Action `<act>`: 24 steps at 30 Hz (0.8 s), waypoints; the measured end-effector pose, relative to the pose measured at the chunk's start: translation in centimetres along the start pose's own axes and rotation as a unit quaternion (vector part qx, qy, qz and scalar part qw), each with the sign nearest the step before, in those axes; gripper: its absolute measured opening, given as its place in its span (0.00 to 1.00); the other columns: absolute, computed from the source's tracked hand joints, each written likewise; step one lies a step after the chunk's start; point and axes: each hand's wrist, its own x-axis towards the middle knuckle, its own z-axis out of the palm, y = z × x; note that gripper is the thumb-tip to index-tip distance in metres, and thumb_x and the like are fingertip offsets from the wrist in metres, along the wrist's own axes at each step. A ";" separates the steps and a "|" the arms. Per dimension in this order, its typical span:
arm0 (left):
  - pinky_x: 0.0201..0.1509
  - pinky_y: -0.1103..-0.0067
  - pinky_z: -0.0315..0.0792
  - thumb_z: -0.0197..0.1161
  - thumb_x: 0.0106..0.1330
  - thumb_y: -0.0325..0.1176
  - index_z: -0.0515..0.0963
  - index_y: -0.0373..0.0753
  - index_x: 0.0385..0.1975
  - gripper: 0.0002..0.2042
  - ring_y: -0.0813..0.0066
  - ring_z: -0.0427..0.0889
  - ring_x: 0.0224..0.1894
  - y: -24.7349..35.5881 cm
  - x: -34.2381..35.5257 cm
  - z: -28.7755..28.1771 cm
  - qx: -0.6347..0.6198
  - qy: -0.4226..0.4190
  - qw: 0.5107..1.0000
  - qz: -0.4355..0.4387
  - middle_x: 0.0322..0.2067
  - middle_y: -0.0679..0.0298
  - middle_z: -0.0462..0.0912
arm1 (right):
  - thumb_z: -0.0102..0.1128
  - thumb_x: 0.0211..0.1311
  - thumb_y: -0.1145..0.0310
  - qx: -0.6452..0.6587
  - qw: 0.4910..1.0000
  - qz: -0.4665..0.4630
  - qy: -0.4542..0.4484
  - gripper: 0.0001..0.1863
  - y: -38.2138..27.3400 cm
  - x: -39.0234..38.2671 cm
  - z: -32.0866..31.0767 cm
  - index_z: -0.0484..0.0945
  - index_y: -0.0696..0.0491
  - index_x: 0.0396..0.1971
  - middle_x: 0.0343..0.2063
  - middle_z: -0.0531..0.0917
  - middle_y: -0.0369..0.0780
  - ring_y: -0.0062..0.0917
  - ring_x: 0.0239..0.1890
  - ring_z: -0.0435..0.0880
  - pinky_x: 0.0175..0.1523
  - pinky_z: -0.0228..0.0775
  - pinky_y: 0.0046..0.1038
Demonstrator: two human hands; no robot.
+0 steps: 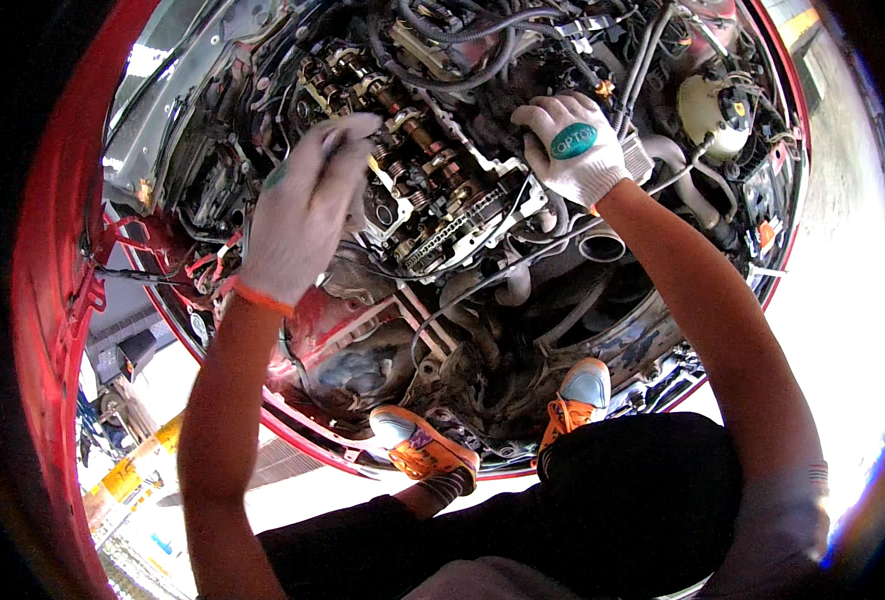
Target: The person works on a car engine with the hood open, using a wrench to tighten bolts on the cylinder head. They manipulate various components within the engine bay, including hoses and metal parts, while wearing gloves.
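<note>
An engine with its top uncovered lies before me, showing camshafts (418,135) and a timing chain (453,235) at its near end. My left hand (308,205), in a white glove with an orange cuff, hovers over the engine's left side. Its fingers are bent together and slightly blurred; a dark spot shows between them, too unclear to name. At the engine's right side my right hand (575,150), in a white glove with a green oval patch, is set down with fingers apart and bent over the parts. Their tips are partly hidden.
A pale fluid reservoir (708,115) stands at the right of the engine bay. Black hoses (483,75) loop across the far side. Red body panels (58,250) rise at the left. My orange-and-grey shoes (428,445) are by the bay's near edge, beside an open pipe end (603,246).
</note>
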 end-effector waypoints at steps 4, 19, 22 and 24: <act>0.39 0.66 0.79 0.59 0.78 0.45 0.81 0.36 0.45 0.16 0.59 0.85 0.32 1.5 5.0 0.0 0.157 -0.360 0.910 -0.135 0.28 0.56 0.84 | 0.66 0.63 0.63 -0.007 1.000 0.011 -0.017 0.18 0.0 0.0 -0.1 0.82 0.47 0.53 0.52 0.86 0.42 0.42 0.58 0.84 0.69 0.71 0.45; 0.53 0.58 0.84 0.63 0.68 0.36 0.90 0.34 0.46 0.16 0.43 0.91 0.47 4.7 14.0 6.0 0.512 -0.486 0.708 -0.009 0.47 0.43 0.90 | 0.66 0.60 0.65 0.023 1.000 0.007 0.018 0.18 0.8 -0.2 1.0 0.84 0.47 0.50 0.43 0.87 0.40 0.38 0.54 0.86 0.68 0.74 0.42; 0.56 0.59 0.83 0.61 0.67 0.35 0.89 0.33 0.50 0.17 0.43 0.90 0.51 5.1 15.1 6.8 0.521 -0.531 0.668 -0.007 0.50 0.45 0.90 | 0.66 0.60 0.65 0.024 0.999 0.005 0.029 0.17 0.8 -0.3 1.1 0.84 0.48 0.50 0.42 0.87 0.40 0.38 0.53 0.86 0.69 0.74 0.42; 0.56 0.59 0.83 0.61 0.67 0.35 0.89 0.35 0.50 0.17 0.45 0.90 0.51 5.4 15.6 7.4 0.531 -0.512 0.674 -0.032 0.51 0.46 0.90 | 0.66 0.60 0.65 0.024 0.999 0.004 0.031 0.17 0.8 -0.3 1.1 0.85 0.48 0.49 0.42 0.87 0.40 0.38 0.52 0.87 0.69 0.74 0.42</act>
